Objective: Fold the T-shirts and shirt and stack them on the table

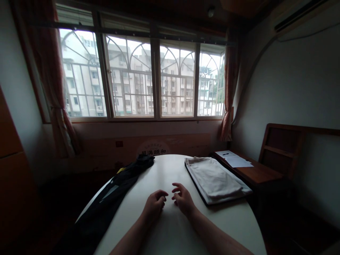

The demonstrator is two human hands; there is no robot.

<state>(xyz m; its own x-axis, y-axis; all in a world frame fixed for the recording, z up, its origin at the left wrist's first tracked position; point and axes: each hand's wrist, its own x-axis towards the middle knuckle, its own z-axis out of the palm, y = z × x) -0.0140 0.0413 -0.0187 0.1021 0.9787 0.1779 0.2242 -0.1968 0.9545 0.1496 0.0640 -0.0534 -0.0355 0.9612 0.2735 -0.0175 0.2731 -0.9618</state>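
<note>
My left hand (pixel 156 202) is over the middle of the white round table (pixel 170 230), its fingers loosely curled with nothing visible in them. Facing it across a small gap is my right hand (pixel 182 199), fingers apart and holding nothing. To the right lies a neat stack of folded clothes (pixel 216 179), pale grey on top with a dark layer at the bottom; my right hand is nearest to it but apart. Along the left side spreads a black garment (pixel 117 193) with a light patch and a bit of yellow, hanging over the table's edge.
A wooden side table (pixel 261 172) with paper sheets (pixel 233 159) and a pen stands at the right, beside a wooden chair back (pixel 281 145). Beyond the table are barred windows (pixel 130 81) between tied curtains (pixel 54 92). A wooden cabinet (pixel 13 177) is at far left.
</note>
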